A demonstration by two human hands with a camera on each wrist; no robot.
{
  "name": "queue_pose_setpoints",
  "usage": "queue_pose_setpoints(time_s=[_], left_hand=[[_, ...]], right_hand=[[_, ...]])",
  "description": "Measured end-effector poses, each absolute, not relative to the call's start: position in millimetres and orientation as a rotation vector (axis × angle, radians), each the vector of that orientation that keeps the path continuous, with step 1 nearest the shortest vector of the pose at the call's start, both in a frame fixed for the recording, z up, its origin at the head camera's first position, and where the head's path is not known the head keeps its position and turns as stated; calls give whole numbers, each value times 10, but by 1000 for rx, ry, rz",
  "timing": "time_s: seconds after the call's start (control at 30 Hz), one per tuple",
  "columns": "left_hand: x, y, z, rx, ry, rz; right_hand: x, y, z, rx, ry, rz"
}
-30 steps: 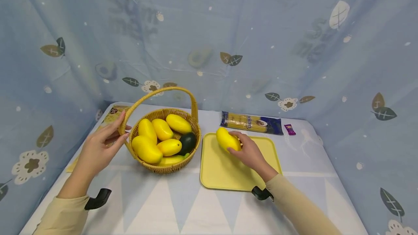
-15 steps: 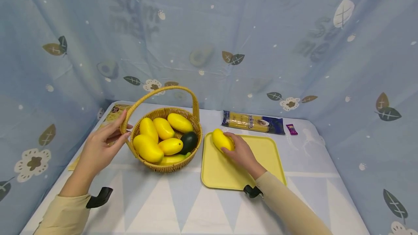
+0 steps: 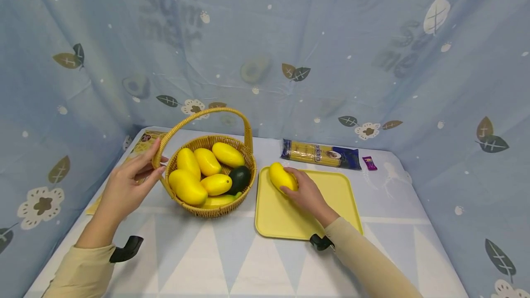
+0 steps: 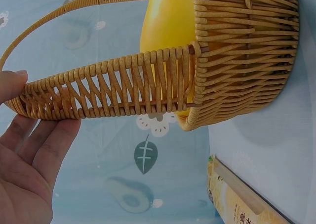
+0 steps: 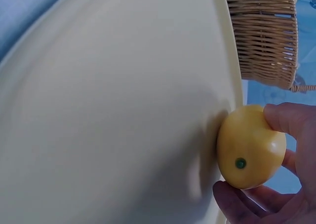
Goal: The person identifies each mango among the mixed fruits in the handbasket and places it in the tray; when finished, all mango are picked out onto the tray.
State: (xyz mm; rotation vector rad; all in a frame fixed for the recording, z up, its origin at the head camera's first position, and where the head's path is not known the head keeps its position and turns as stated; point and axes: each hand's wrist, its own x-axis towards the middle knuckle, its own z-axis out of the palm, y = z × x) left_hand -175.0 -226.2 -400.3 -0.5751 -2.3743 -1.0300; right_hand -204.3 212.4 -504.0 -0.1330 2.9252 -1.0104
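My left hand grips the near left side of the arched handle of a wicker basket, thumb on one side and fingers on the other. Inside the basket are several yellow mangoes and a dark green oval fruit. My right hand holds another yellow mango between thumb and fingers, at the far left corner of a yellow tray. In the right wrist view this mango shows a green stem spot and sits against the tray surface; whether it bears its full weight there I cannot tell.
Behind the tray lies a blue and yellow pasta packet, with a small purple wrapped sweet to its right. A yellow packet lies left of the basket, partly behind my left hand. Patterned blue curtains enclose the table.
My right hand has moved the mango slightly left and down toward the tray's far left corner, then stayed there. My left hand keeps its hold on the basket handle.
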Motion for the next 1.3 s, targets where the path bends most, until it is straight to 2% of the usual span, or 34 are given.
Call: queue_pose_setpoints(time_s=[1.0, 1.3], left_hand=[[-1752, -2266, -4017, -589, -2370, -1041], [-1772, -2284, -4031, -620, -2345, -1045]], right_hand=[[-2053, 2011, -5061, -177, 2908, -1002], [-2004, 1977, -4905, -250, 2953, -1043]])
